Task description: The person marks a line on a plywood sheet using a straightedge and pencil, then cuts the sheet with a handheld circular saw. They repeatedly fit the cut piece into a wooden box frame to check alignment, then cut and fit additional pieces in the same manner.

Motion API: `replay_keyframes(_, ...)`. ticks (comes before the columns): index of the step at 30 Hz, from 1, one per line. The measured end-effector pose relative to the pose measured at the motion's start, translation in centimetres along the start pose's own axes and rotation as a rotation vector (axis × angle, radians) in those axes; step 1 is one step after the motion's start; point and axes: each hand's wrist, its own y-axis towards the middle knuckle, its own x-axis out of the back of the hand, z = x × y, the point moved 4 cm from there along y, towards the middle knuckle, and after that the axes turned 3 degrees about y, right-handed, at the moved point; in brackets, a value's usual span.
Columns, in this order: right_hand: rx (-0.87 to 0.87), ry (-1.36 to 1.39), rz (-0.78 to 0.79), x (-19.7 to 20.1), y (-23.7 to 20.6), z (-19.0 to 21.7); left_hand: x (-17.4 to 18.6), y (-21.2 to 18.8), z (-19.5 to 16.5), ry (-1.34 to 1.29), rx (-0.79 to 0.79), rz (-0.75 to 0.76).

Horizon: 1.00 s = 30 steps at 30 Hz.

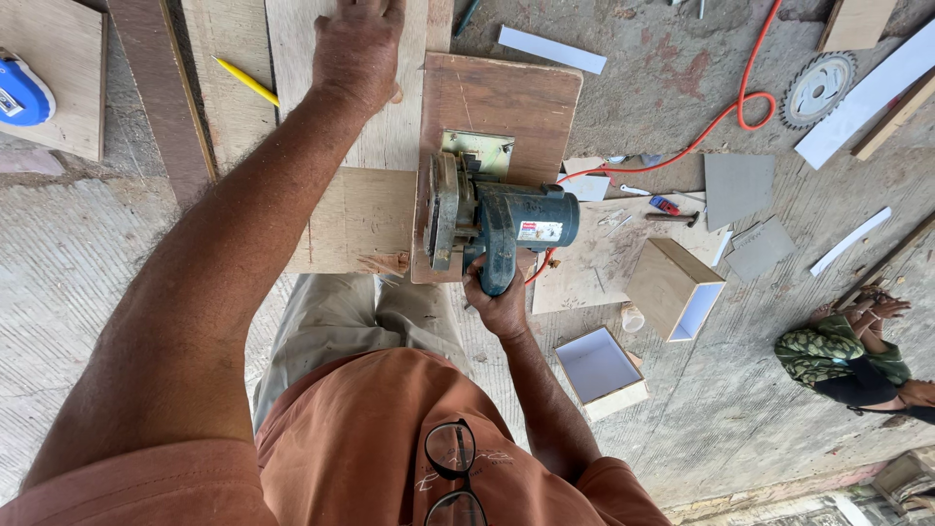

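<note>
The circular saw (492, 219) is gripped by the right hand (499, 304) — beside it, the plywood sheet (341, 117) is pressed flat by the left hand (358, 44), best kept steady.

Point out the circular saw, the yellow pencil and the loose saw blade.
circular saw (526, 224), head view, on its blue motor housing.
yellow pencil (246, 81), head view, mid-shaft.
loose saw blade (818, 90), head view, near its centre.

Carpentry workshop on a bare concrete floor (682, 409) | circular saw (502, 222), plywood boards (365, 146), loose saw blade (816, 90), small wooden boxes (672, 287)
</note>
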Motion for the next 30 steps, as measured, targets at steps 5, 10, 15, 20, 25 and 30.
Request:
replay_keyframes(5, 0.038, -0.088, -0.034, 0.1, 0.9, 1.3, 0.3, 0.1, -0.2, -0.014, 0.014, 0.017)
replay_keyframes(10, 0.015, 0.011, -0.04, 0.1, 2.1, 1.9, 0.7, 0.1, -0.2, 0.017, 0.021, 0.005)
replay_keyframes(15, 0.025, -0.004, -0.047, 0.1, 2.9, 2.5, 0.4, 0.0, -0.3, 0.017, 0.036, 0.053)
replay_keyframes(20, 0.043, -0.009, -0.058, 0.1, 3.8, 3.3, 0.4, 0.1, -0.4, 0.092, 0.022, 0.031)
replay_keyframes(25, 0.061, 0.006, -0.054, -0.2, 5.1, 4.6, 0.4, 0.2, -0.3, 0.012, 0.03, 0.096)
replay_keyframes(30, 0.068, 0.009, -0.069, -0.3, 6.7, 6.2, -0.4, 0.3, -0.3, 0.024, 0.037, 0.139)
